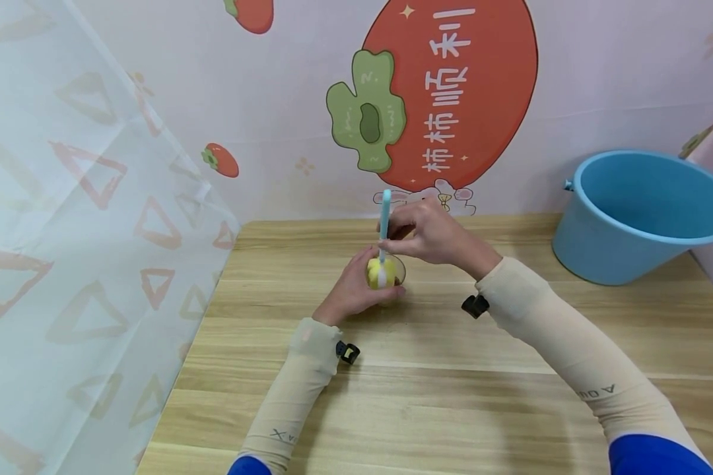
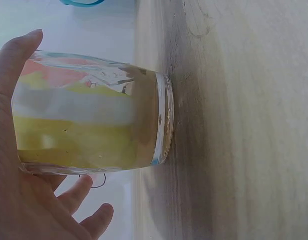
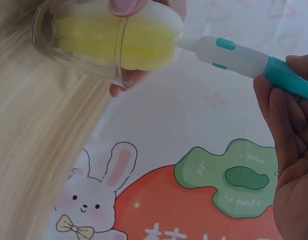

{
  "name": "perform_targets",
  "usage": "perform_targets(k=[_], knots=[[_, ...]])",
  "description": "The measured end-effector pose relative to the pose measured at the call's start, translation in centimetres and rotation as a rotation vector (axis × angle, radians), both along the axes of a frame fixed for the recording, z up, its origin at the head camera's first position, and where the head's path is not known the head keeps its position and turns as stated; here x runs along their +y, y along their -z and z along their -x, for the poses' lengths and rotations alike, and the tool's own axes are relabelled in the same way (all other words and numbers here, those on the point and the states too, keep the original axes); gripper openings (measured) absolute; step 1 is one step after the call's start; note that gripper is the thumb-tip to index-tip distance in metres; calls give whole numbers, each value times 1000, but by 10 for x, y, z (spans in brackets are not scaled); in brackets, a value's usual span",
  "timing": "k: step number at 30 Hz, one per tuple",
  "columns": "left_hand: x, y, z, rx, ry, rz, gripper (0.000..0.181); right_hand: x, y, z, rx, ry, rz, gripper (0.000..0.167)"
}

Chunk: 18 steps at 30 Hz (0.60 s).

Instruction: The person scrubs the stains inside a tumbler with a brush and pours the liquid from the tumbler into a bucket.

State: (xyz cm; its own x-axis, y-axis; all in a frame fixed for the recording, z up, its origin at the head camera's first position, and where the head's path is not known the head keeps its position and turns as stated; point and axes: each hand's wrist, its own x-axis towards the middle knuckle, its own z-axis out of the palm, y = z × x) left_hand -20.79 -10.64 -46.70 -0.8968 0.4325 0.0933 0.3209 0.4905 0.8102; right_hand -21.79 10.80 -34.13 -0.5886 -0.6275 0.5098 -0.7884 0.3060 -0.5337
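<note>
A clear glass (image 2: 89, 110) stands on the wooden table, and the left hand (image 1: 356, 284) grips it around its side. Inside the glass sits the yellow and white sponge head (image 3: 119, 42) of a brush, its end near the stem sticking out past the rim. The brush's white and teal handle (image 3: 243, 60) rises nearly upright in the head view. Above the glass, the right hand (image 1: 430, 231) pinches that handle between thumb and fingers. In the left wrist view the left hand (image 2: 24, 165) has its thumb on one side of the glass and fingers on the other.
A blue bucket (image 1: 618, 244) stands at the right rear of the wooden table (image 1: 404, 409). Behind the table hangs a backdrop with a large red persimmon print (image 1: 487, 86). A pale sheet with triangle prints (image 1: 95, 264) borders the left side.
</note>
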Motion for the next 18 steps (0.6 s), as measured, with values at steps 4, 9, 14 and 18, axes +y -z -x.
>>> perform_targets(k=[4,9,14,18], knots=[[0,-1,0,-1,1,15,80,0,-1,-2,56,-4,-25,8],[-1,-1,1,16,27,-13,81,-5,-1,-5,5,-26,4,8],[-1,0,1,1,21,-9,79,-3,0,-6,2,-21,8,7],[-1,0,0,-5,8,8,81,0,-3,-7,87,-1,-19,9]])
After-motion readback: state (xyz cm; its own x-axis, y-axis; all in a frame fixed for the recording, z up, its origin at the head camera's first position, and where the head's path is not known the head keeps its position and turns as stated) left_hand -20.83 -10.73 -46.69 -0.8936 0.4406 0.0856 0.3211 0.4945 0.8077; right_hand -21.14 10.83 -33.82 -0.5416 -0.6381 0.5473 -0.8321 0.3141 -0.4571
